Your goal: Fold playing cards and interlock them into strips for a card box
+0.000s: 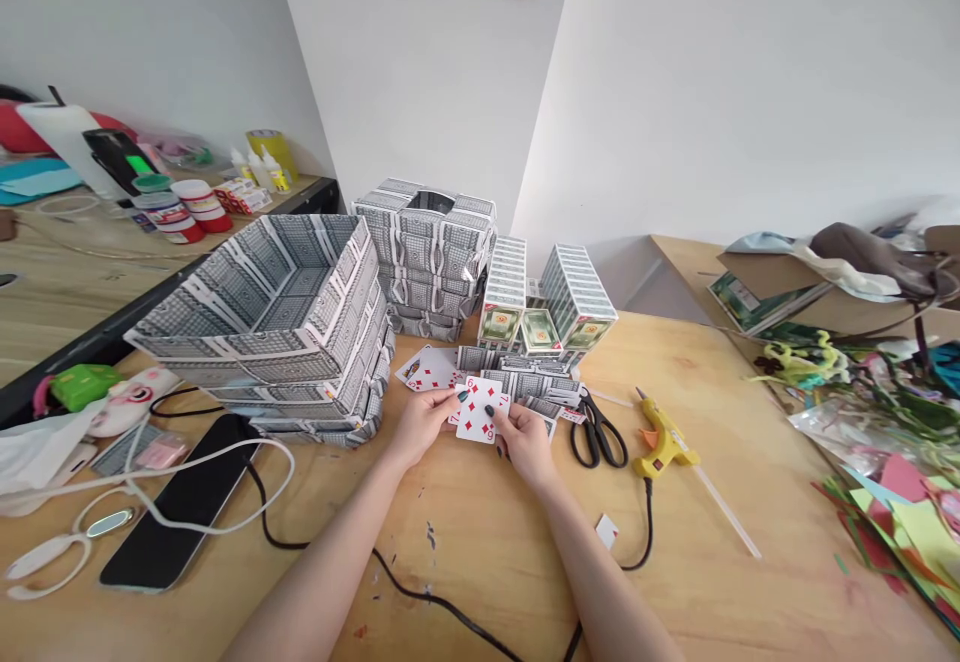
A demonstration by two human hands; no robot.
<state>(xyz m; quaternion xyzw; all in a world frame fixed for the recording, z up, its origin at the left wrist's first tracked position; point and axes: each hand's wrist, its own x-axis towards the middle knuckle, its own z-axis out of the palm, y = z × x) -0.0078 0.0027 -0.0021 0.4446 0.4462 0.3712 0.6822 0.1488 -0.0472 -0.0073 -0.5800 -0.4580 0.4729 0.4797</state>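
Between my two hands, near the middle of the table, are playing cards (480, 414), a six of diamonds lying across a seven of diamonds. My left hand (429, 420) pinches the left side, thumb on the face. On the right side my right hand (523, 437) grips them with its thumb on top. Just beyond lie loose playing cards (435, 370) face up and a row of folded grey-backed cards (525, 382). Black-handled scissors (598, 434) rest right of my right hand, with a yellow glue gun (661, 437) farther right.
Large boxes built from cards (300, 342) stand at the left and back (427, 252). Stacked card packs (577, 297) stand behind the hands. A phone (184, 507) and white cable lie left. A black cord (435, 597) crosses the front; craft scraps (892, 512) fill the right.
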